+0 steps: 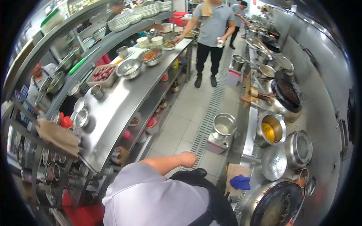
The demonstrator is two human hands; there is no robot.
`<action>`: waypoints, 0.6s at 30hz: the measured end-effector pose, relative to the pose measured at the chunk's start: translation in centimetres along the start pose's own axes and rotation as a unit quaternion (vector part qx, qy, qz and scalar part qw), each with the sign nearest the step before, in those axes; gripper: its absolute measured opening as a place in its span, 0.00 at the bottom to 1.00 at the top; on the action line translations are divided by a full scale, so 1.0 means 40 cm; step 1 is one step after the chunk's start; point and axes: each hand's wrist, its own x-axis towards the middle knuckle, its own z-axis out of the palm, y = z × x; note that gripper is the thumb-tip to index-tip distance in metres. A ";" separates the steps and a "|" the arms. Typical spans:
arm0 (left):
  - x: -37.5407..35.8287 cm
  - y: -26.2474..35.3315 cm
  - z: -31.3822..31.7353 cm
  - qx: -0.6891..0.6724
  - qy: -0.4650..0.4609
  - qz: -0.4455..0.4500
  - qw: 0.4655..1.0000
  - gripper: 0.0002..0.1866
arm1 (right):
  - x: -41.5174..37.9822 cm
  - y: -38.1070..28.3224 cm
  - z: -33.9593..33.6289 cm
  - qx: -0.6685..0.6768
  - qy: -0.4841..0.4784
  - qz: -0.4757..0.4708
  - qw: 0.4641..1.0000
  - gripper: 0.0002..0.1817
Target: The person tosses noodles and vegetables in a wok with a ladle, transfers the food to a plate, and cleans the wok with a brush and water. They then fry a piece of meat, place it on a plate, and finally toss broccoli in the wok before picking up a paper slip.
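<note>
My left hand (188, 159) is closed in a fist over the walkway, with the forearm stretched out in front of my light shirt. Its fingers curl away from view, so anything inside is hidden. Only a sliver of my right hand (289, 223) shows at the bottom edge, at the handle end of a long metal ladle (310, 186). The ladle's bowl points up, beside the rim of a large dark wok (277, 205). A blue cloth (240, 182) lies on a brown board (234, 171) left of the wok. Behind them rests a perforated strainer (274, 163).
A pot with yellow liquid (268, 132) and a lidded pot (298, 150) stand along the stove. One metal pot (224, 124) sits on a box in the walkway. A steel counter (113, 124) with bowls runs left. A co-worker (213, 30) stands ahead.
</note>
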 end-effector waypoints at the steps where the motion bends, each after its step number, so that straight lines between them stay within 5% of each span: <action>1: -0.024 -0.008 0.013 -0.002 -0.006 -0.005 1.000 0.15 | -0.026 0.019 -0.003 -0.027 0.023 0.008 0.999 0.26; 10: -0.275 -0.067 0.112 -0.004 0.001 -0.101 0.995 0.14 | -0.058 0.210 -0.076 -0.251 0.128 0.139 0.950 0.26; 15: -0.325 -0.079 0.138 0.000 -0.098 -0.086 0.991 0.17 | -0.057 0.307 -0.077 -0.359 0.127 0.167 0.909 0.26; 18: -0.298 -0.112 0.145 -0.010 -0.080 -0.067 0.994 0.16 | -0.060 0.365 -0.063 -0.417 0.125 0.176 0.883 0.26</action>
